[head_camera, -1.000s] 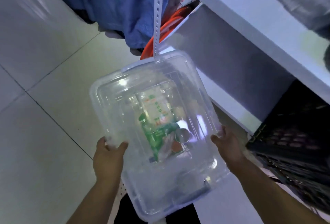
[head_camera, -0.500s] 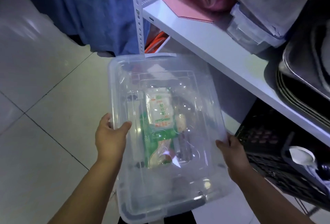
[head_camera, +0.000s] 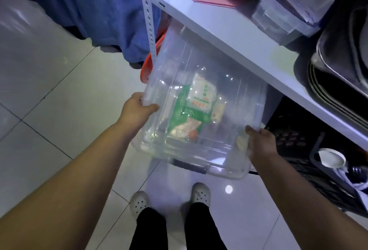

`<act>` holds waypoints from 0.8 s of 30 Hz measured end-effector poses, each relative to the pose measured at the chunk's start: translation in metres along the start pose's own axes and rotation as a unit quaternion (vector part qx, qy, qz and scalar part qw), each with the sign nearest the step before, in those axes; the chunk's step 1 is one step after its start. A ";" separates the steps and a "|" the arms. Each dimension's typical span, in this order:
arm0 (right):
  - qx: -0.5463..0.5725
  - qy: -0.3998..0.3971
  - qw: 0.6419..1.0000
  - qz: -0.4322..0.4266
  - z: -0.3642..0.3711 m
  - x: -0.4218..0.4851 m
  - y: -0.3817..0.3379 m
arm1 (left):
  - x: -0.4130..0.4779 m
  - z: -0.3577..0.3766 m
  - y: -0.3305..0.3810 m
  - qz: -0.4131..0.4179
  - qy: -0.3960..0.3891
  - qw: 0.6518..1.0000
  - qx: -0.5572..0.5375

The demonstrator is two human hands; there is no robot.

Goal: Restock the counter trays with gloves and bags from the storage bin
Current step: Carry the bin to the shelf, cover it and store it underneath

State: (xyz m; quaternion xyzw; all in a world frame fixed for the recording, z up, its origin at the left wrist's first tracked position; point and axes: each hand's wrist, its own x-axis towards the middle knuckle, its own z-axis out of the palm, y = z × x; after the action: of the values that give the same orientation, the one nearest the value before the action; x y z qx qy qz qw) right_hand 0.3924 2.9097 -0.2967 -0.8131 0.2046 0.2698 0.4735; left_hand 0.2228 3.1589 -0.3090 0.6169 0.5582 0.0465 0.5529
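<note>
- Storage bin (head_camera: 173, 66) (clear plastic, its lid seemingly on) hangs in the air over the tiled floor (head_camera: 59, 94), in front of the white shelf (head_camera: 229, 36), carried by both grips.
- What changed: half a second ago it lay flatter, lid face toward the camera and clear of the shelf's edge. Now it is tipped, with the far end raised and tucked just under that edge. The near end is low above the person's pale shoes (head_camera: 201, 192), which were out of sight before.
- What that means, as I judge it: the bin is being hauled out and turned for carrying. The fetching step is under way and nothing has reached the bench trays yet (none shows here).
- Left grip (head_camera: 137, 110) is closed on the bin's left long edge, thumb on top, fingers under the rim.
- Right grip (head_camera: 260, 144) is clamped round the near right corner, thumb over the rim.
- Between the two grips, inside the bin, lies a green-and-white packet (head_camera: 199, 100) with smaller packets beside it. Whether these are gloves or bags I cannot tell.
- Black crate (head_camera: 298, 140) sits just right of the right grip, under the shelf.
</note>
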 end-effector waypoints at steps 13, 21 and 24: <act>0.036 -0.053 0.998 0.008 0.015 0.006 -0.026 | -0.001 0.015 0.023 -0.120 -0.013 0.943 -0.309; 0.063 -0.083 0.994 0.030 0.016 0.009 -0.019 | 0.028 0.023 0.063 -0.101 0.010 0.940 -0.327; 0.101 -0.059 0.993 0.000 0.027 0.015 -0.032 | 0.040 0.028 0.080 -0.075 -0.008 0.945 -0.319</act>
State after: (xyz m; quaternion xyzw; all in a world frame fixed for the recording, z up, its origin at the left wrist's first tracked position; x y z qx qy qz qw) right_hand 0.4168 2.9471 -0.2958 -0.7435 0.2024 0.2954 0.5647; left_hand 0.3080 3.1891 -0.2831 0.3652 0.5543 0.1753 0.7271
